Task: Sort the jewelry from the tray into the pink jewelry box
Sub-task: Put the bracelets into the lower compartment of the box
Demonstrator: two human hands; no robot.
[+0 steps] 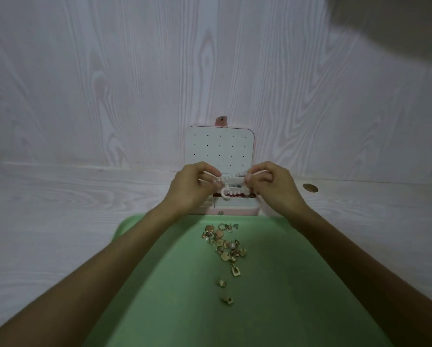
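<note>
Both hands work over the open pink jewelry box (231,211): the left hand (191,187) and right hand (275,187) each pinch an end of a white beaded bracelet (231,189) above its compartments. Nearer, small gold earrings (223,242) lie scattered on the green plastic tray (272,284).

Both hands, left hand (189,187) and right hand (275,187), pinch a white beaded bracelet (231,190) over the open pink jewelry box (235,211); earrings (225,242) lie scattered on the green tray (297,284).

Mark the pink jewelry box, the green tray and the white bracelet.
pink jewelry box (235,211): head view, front wall.
green tray (272,284): head view, bare floor.
white bracelet (235,190): head view, toothed strand between both hands.
</note>
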